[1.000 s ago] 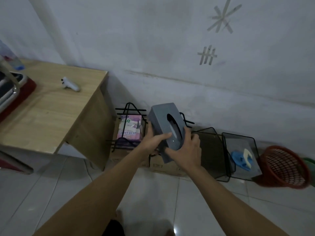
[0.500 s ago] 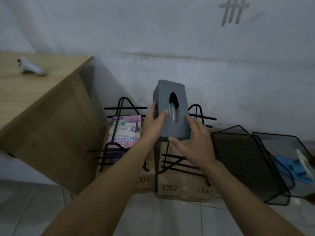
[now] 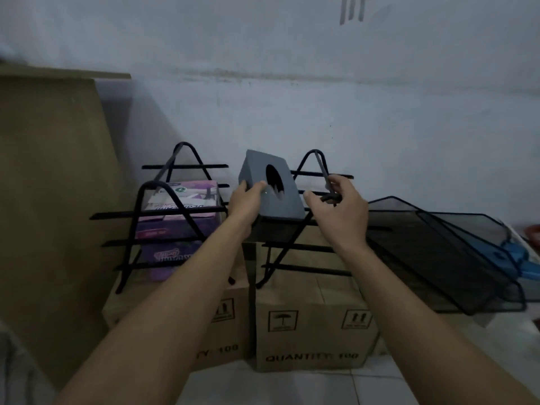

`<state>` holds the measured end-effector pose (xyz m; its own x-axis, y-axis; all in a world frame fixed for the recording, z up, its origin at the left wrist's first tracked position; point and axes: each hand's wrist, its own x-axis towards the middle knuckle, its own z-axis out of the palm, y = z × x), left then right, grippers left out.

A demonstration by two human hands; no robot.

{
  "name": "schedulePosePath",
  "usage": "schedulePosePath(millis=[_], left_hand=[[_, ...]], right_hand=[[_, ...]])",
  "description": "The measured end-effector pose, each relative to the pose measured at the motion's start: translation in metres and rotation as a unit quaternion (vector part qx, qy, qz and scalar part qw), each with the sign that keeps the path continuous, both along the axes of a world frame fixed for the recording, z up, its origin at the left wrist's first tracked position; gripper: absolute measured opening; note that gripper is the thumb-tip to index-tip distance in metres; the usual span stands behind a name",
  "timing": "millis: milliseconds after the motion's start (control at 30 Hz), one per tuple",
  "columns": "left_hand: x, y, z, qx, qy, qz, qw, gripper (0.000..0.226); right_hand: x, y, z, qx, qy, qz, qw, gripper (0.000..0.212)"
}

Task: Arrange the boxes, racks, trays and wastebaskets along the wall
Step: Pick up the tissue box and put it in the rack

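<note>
A grey tissue box (image 3: pixel 270 190) with an oval slot is tilted on the upper bars of the right black wire rack (image 3: pixel 304 270). My left hand (image 3: pixel 245 200) grips the box's left side. My right hand (image 3: pixel 340 210) is off the box, just to its right, with its fingers curled around that rack's slanted wire. A second wire rack (image 3: pixel 175 166) on the left holds purple boxes (image 3: pixel 178 207). Both racks stand on two cardboard boxes (image 3: pixel 309 328) against the wall.
Black mesh trays (image 3: pixel 432 252) lean beside the right rack, with a blue item (image 3: pixel 514 255) in the far one. A wooden desk's side panel (image 3: pixel 49 200) stands at the left. A sliver of the red wastebasket (image 3: pixel 533 229) shows at the right edge. Tiled floor lies in front.
The view came closer to the racks. The tissue box went down from upright in both hands onto the right rack. My right hand left the box and moved right to the rack's wire.
</note>
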<state>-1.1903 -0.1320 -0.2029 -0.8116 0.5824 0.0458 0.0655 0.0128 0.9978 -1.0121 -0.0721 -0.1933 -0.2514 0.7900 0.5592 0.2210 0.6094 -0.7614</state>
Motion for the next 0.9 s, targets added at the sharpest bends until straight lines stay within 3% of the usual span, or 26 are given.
schedulePosePath(millis=[200, 333, 433, 533, 600, 667, 733, 800, 900], left_hand=[[0.007, 0.006, -0.004, -0.006, -0.161, -0.067, 0.985, 0.034], [0.009, 0.006, -0.025, -0.085, -0.187, -0.121, 0.971, 0.037], [0.022, 0.008, -0.031, -0.113, -0.151, -0.157, 0.969, 0.023], [0.031, 0.013, -0.028, -0.155, -0.094, -0.179, 0.967, 0.019], [0.034, 0.015, -0.026, -0.198, -0.064, -0.181, 0.961, 0.021], [0.029, 0.019, -0.029, -0.25, -0.032, -0.199, 0.947, 0.027], [0.026, 0.023, -0.032, -0.281, 0.004, -0.198, 0.939, 0.049], [0.02, 0.03, -0.034, -0.278, 0.028, -0.176, 0.944, 0.05], [0.016, 0.035, -0.029, -0.211, 0.057, -0.123, 0.968, 0.024]], right_hand=[[0.01, -0.007, -0.02, 0.065, -0.03, -0.026, 0.997, 0.058], [0.022, -0.003, -0.029, 0.064, -0.056, 0.02, 0.996, 0.057], [0.028, -0.004, -0.037, 0.081, -0.073, 0.021, 0.994, 0.063], [0.035, -0.005, -0.047, 0.078, -0.107, 0.018, 0.991, 0.084], [0.041, -0.004, -0.056, 0.135, -0.14, 0.008, 0.981, 0.093], [0.045, 0.001, -0.063, 0.19, -0.167, -0.001, 0.967, 0.1], [0.047, 0.002, -0.066, 0.199, -0.179, 0.0, 0.963, 0.103], [0.049, 0.0, -0.065, 0.201, -0.185, 0.001, 0.962, 0.103], [0.053, -0.004, -0.06, 0.215, -0.173, -0.007, 0.961, 0.099]])
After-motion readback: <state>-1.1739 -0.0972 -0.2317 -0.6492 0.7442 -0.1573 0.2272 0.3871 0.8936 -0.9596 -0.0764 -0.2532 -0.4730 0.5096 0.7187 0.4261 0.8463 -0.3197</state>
